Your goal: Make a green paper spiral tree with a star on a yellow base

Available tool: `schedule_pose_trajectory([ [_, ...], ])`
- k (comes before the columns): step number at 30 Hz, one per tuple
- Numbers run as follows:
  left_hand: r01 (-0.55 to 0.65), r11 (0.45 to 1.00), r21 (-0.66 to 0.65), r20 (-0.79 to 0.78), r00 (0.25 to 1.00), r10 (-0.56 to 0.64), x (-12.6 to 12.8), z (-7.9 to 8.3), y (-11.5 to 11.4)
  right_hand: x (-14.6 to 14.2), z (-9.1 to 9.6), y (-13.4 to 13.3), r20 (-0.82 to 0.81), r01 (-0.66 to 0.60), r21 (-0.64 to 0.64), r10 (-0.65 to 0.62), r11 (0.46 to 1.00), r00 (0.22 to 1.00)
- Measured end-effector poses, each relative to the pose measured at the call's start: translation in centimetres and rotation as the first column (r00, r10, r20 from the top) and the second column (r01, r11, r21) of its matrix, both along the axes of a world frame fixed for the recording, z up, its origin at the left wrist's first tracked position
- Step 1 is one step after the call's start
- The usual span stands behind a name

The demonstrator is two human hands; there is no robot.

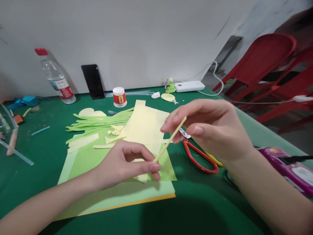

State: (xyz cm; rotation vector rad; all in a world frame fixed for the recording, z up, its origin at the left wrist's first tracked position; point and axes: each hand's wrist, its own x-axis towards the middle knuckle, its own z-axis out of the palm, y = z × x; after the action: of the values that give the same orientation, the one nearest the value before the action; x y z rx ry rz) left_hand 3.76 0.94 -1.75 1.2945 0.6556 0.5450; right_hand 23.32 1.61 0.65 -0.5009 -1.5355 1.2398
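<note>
My left hand point(133, 161) pinches the lower end of a thin pale-yellow paper strip point(171, 138) between thumb and fingers. The strip slants up to the right; whether it is flat or rolled I cannot tell. Around its upper end curves my right hand point(210, 125), thumb and fingers apart, not gripping it. Beneath my hands lie green paper sheets point(90, 163), a pale-yellow sheet point(141, 125) and several yellow scraps. Small folded yellow paper stars point(112, 133) sit among them. Red-handled scissors point(200, 160) rest under my right hand, partly hidden.
Green paper strips point(97, 122) lie behind the sheets. Along the wall stand a water bottle point(58, 80), a phone point(93, 81), a red-and-white paper cup point(119, 98) and a white power strip point(189, 86). A purple device point(286, 166) is at right, red chairs point(266, 58) beyond.
</note>
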Motion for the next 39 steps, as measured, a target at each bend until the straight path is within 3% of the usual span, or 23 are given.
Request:
schedule_pose_trajectory([
  [3,0.002,0.999,0.041,-0.024,1.000,-0.001,-0.1,0.0,-0.1,-0.1,0.3,-0.4,-0.001,0.132,0.002,-0.132,0.991,0.991],
  [9,-0.015,0.999,0.051,-0.022,1.000,0.017,-0.1,0.2,0.0,0.2,0.7,-0.6,0.030,0.173,-0.026,-0.173,0.985,0.985],
  [14,-0.030,0.992,0.126,-0.041,0.999,0.036,-0.1,0.5,0.1,0.4,0.5,-0.4,0.023,0.168,-0.036,-0.167,0.985,0.986],
  [21,-0.114,0.936,0.332,-0.155,0.973,0.173,-0.2,1.2,0.1,0.3,0.5,-0.1,0.022,0.191,-0.022,-0.190,0.981,0.981],
  [28,-0.084,0.951,0.298,-0.128,0.984,0.127,-0.2,1.2,-0.1,0.7,0.6,-0.2,0.084,0.127,0.002,-0.126,0.992,0.988],
  [34,-0.058,0.953,0.297,-0.135,0.986,0.102,-0.2,1.1,-0.1,0.8,0.9,-0.5,0.136,0.050,0.117,-0.066,0.992,0.989],
  [39,-0.055,0.921,0.385,-0.162,0.979,0.126,0.0,1.1,-0.1,0.4,1.0,-0.6,0.046,0.113,0.109,-0.119,0.988,0.992],
])
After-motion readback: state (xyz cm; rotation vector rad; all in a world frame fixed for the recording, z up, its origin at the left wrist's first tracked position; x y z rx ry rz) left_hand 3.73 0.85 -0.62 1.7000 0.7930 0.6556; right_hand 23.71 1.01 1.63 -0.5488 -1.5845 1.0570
